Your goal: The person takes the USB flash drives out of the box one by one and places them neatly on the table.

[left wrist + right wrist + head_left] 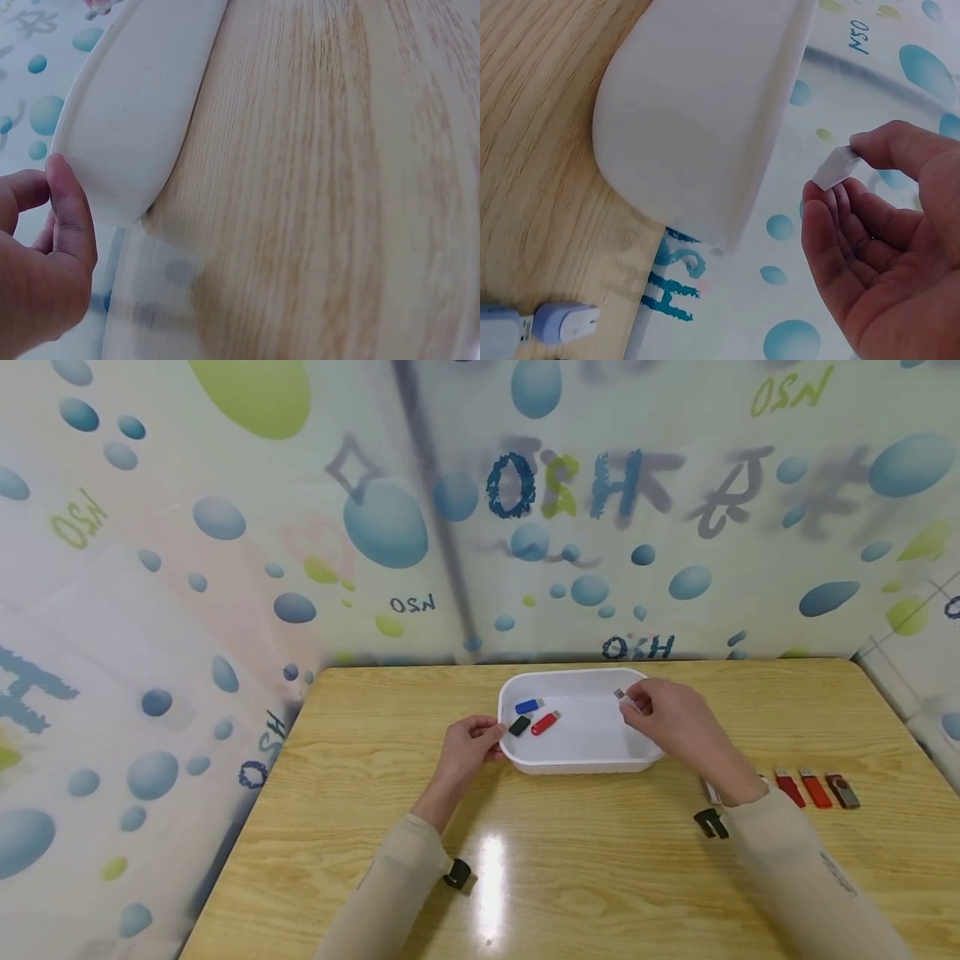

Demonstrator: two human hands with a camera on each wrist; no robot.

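Note:
A white plastic tray [577, 767] stands on the table. Inside, toward its left end, lie a blue USB stick [527, 706], a black USB stick [519, 726] and a red USB stick [546, 722]. My left hand [471, 745] holds the tray's left rim between thumb and fingers, as the left wrist view also shows. Over the tray's right end, my right hand [675, 717] pinches a small white USB stick [835, 168] between thumb and fingertips. Its metal plug [619, 694] points up and left in the head view.
On the table right of the tray is a row of USB sticks, including a dark red one [790, 787], a bright red one [816, 788] and a grey swivel one [843, 791]. My right arm partly hides others. A patterned wall covering [525, 610] rises behind the table.

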